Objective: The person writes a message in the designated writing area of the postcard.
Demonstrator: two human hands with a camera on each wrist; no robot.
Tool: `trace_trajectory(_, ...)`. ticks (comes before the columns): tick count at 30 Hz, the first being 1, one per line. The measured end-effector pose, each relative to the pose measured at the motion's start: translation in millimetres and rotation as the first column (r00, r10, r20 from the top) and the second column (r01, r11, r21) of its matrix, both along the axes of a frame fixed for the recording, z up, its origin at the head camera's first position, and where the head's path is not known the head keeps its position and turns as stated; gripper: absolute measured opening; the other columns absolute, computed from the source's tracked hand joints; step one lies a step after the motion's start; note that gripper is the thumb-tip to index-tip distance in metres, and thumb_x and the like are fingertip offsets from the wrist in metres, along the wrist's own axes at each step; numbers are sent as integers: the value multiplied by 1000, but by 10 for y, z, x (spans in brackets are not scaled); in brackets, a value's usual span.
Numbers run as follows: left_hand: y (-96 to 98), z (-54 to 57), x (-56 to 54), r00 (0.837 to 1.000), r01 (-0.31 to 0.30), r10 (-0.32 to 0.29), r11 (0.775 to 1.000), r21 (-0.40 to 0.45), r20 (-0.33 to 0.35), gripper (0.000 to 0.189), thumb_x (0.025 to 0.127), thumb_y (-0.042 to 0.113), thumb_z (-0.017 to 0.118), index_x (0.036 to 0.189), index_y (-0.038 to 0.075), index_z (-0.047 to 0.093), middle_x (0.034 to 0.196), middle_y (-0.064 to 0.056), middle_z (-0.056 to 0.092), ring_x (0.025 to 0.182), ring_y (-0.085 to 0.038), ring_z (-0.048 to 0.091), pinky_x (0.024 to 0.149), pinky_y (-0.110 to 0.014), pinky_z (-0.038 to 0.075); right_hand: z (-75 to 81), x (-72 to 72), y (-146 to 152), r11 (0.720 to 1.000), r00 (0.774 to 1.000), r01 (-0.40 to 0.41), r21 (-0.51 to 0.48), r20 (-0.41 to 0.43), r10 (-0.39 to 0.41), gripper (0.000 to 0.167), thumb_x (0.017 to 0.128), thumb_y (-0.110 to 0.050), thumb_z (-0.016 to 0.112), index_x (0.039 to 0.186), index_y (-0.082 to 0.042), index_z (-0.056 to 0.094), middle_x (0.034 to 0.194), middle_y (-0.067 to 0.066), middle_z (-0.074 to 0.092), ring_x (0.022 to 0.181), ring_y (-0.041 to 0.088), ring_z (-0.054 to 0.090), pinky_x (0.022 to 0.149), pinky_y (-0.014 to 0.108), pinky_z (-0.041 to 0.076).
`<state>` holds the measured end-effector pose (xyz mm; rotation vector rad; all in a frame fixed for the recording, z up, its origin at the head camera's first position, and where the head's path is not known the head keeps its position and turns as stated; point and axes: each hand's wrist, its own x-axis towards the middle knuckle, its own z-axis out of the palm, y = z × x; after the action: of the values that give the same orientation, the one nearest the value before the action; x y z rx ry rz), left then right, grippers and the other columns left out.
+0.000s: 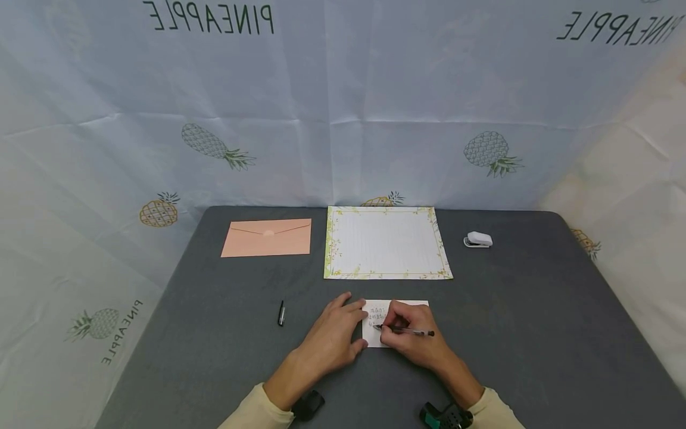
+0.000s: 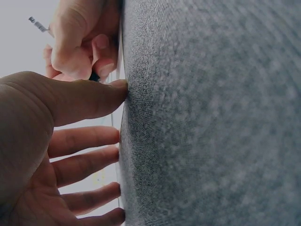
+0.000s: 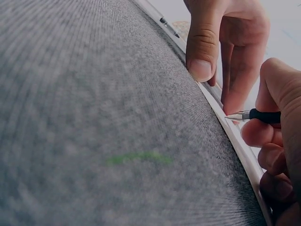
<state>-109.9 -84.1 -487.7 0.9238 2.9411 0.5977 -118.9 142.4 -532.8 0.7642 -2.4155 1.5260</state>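
Note:
A small white paper (image 1: 373, 339) lies on the grey table, with rows of handwriting on its upper left part. My right hand (image 1: 415, 336) pinches a pen (image 1: 412, 330) whose tip meets the paper just below the written rows. In the right wrist view the pen (image 3: 264, 116) shows a dark grip and a metallic tip. My left hand (image 1: 332, 333) rests at the paper's left edge, its fingertips and thumb touching it, fingers spread. The left wrist view shows that hand's thumb (image 2: 89, 99) and separated fingers pressing down at the edge.
A black pen cap (image 1: 281, 313) lies left of the left hand. Farther back are a peach envelope (image 1: 268, 243), a large lined sheet with a floral border (image 1: 386, 244) and a white stapler (image 1: 478, 239). A pineapple-print cloth (image 1: 343, 77) hangs behind the table (image 1: 536, 333).

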Motion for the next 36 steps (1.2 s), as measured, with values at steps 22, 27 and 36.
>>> trace_trajectory(22,30,40,-8,999,-23,25,999,-42,44,48,89,26,93,130,7,79,149,-10,71,148,-40,57,125,-56,47,0,-16,8,1000,1000,26,-7,2,-26,40,76,9,75,78,-29,63,61,-14,56,52,-4,41,50,10,30)
trace_trajectory(27,34,42,-5,998,-26,28,998,-52,52,48,89,26,93,131,7,79,149,-9,70,149,-39,56,125,-56,47,-8,-17,19,995,995,95,-13,-20,-95,41,75,9,77,76,-29,62,62,-15,57,52,-4,42,48,11,32)
trace_trajectory(36,28,40,0,998,-21,24,998,-52,51,48,89,26,93,131,7,79,150,-9,70,149,-39,56,126,-55,46,30,-12,36,997,997,75,11,-6,-75,40,76,8,78,79,-30,64,63,-15,57,54,-4,42,49,12,31)
